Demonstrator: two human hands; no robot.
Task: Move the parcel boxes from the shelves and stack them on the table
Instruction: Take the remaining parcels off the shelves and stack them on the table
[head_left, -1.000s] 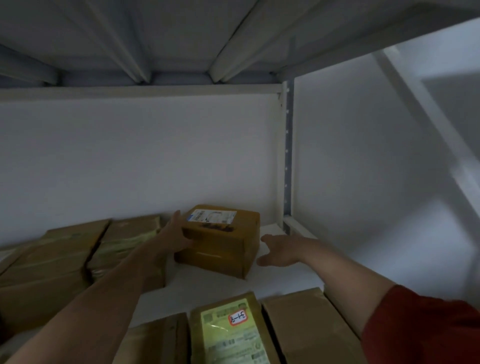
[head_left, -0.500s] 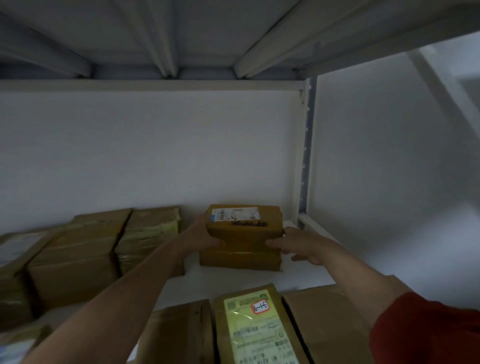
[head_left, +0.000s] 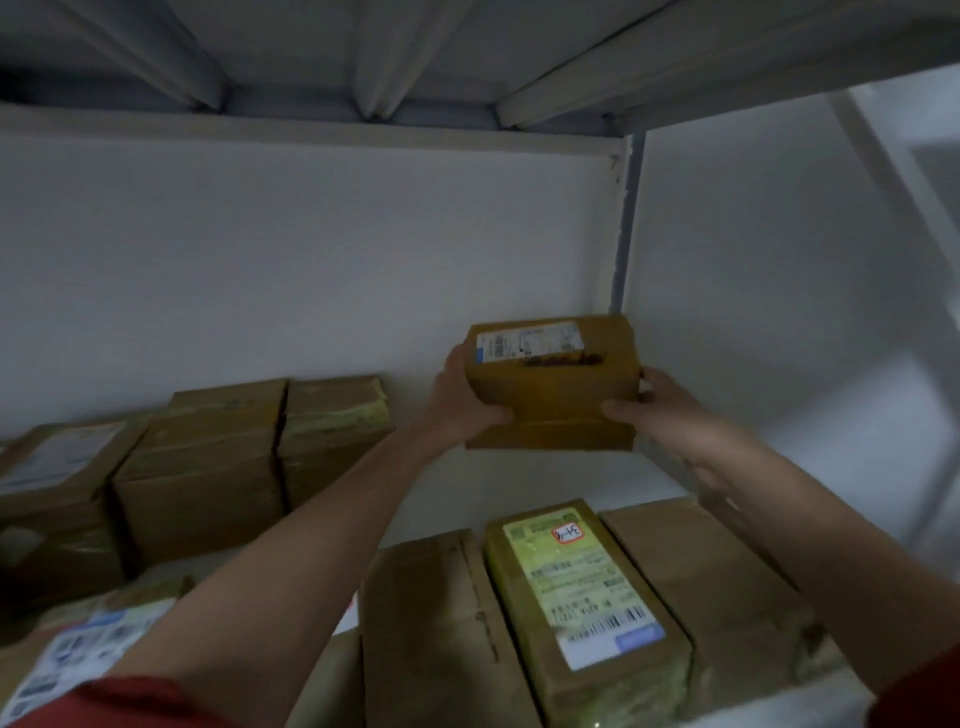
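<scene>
A small brown parcel box (head_left: 553, 395) with a white label on top is lifted clear of the white shelf board (head_left: 613, 480), in the back right corner. My left hand (head_left: 460, 402) grips its left side and my right hand (head_left: 657, 402) grips its right side, thumbs on the front face. Several more taped parcel boxes stay on the shelf: two (head_left: 332, 431) against the back wall at left, and one with a yellow-green label (head_left: 582, 597) at the front.
The shelf above (head_left: 363, 62) hangs low over the parcel. A grey upright post (head_left: 626, 218) stands just behind the right corner. Plain brown boxes (head_left: 431, 629) flank the labelled front one, and a white wall closes the back.
My right hand closed on the parcel's right side, and both hands have raised the parcel off the shelf board toward me.
</scene>
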